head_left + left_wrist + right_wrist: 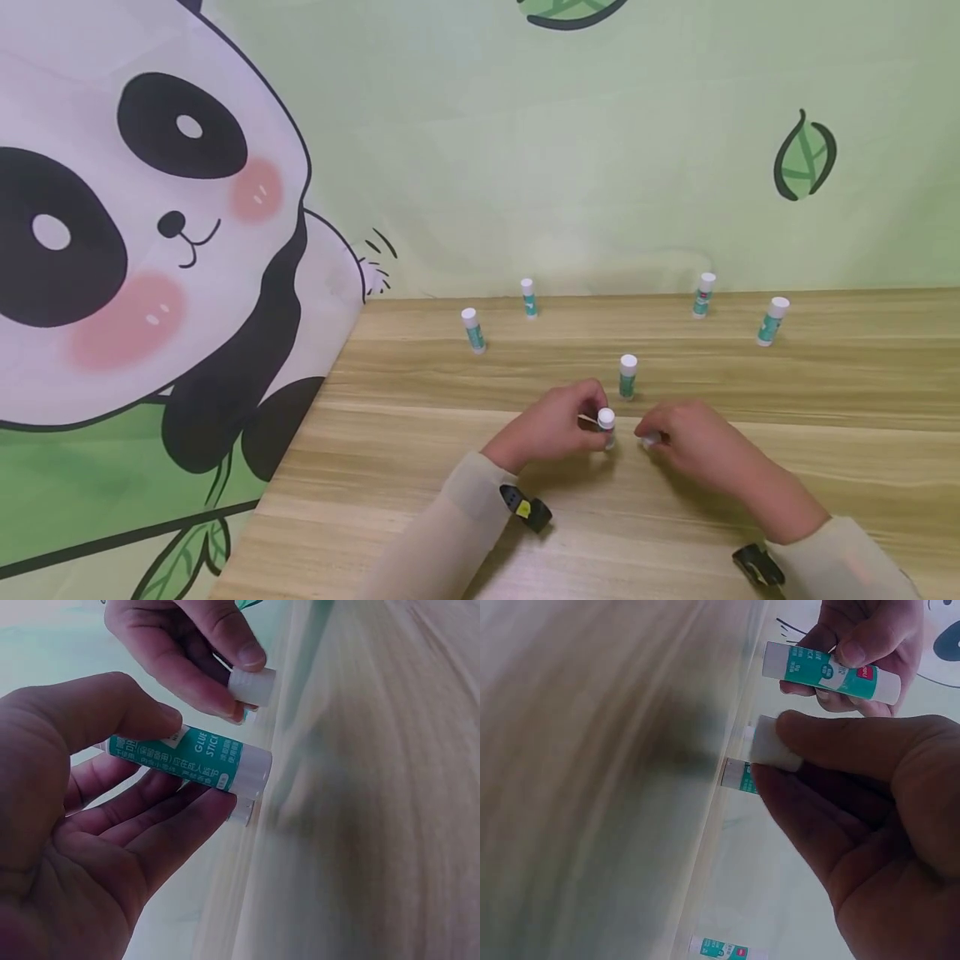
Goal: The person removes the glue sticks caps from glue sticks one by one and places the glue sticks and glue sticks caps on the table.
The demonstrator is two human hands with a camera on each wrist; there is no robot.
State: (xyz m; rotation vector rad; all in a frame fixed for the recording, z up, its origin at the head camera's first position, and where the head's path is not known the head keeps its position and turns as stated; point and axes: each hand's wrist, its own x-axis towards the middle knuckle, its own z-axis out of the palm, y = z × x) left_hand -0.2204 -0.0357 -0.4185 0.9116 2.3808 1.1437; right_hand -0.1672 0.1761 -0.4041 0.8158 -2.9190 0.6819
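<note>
My left hand [566, 423] grips a teal and white glue stick [187, 756] between thumb and fingers, holding it roughly upright just above the table. In the right wrist view both ends of that glue stick [831, 673] look white; whether the upper one is a cap or bare glue, I cannot tell. My right hand [697, 442], a short gap to the right, pinches a small white cap [774, 744] between thumb and fingertips. In the left wrist view this white cap [252, 686] hangs near the tabletop. Just behind the hands stands another glue stick [627, 377].
Several more capped glue sticks stand upright further back: two at the left, one glue stick [474, 331] nearer, and two at the right, one glue stick [772, 322] outermost. The wooden table [375, 433] meets a green backdrop [600, 167] with a printed panda [247, 250] at left.
</note>
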